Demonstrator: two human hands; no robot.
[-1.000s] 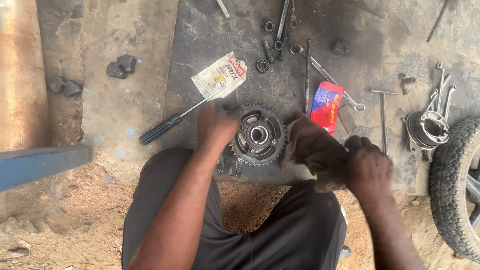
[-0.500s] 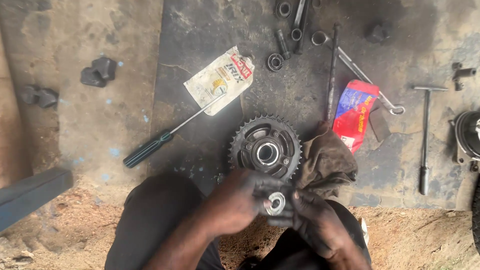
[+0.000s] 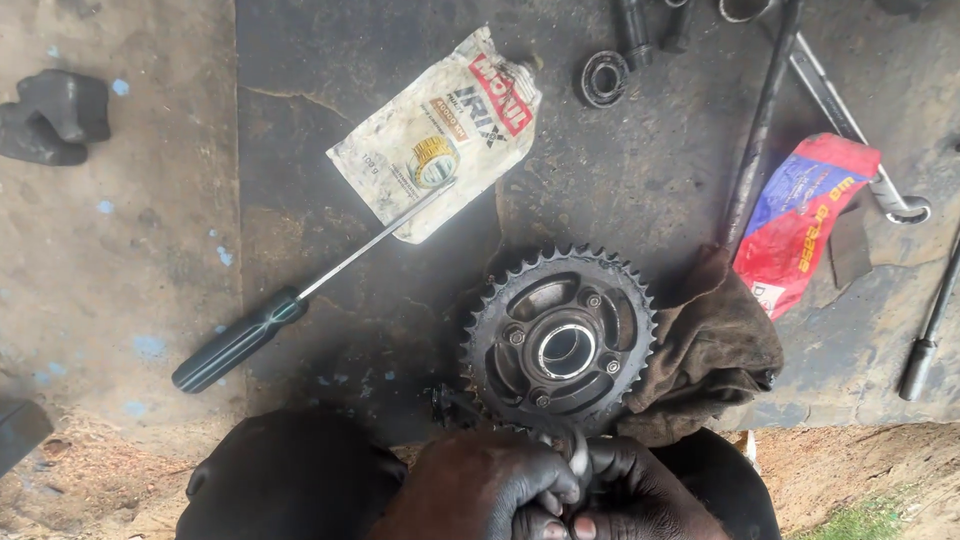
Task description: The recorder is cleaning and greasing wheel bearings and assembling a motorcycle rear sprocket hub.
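Both my hands meet at the near edge: my left hand point(image 3: 490, 485) and right hand point(image 3: 640, 490) pinch a small round metal bearing point(image 3: 578, 458) between the fingertips, close to my eyes for inspection. Just beyond lies the dark toothed steel sprocket point(image 3: 560, 342), flat on the dark rubber mat point(image 3: 640, 180), touching a brown rag point(image 3: 715, 350). Farther left rests a black-handled screwdriver point(image 3: 300, 300).

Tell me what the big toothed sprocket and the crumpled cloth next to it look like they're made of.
The dark round toothed sprocket looks like metal, probably steel: hard crisp teeth, bolt heads, a dull greasy grey finish and a shinier ring at the bore. The brown crumpled rag looks like woven fabric, soft folds, matte and oil-stained.
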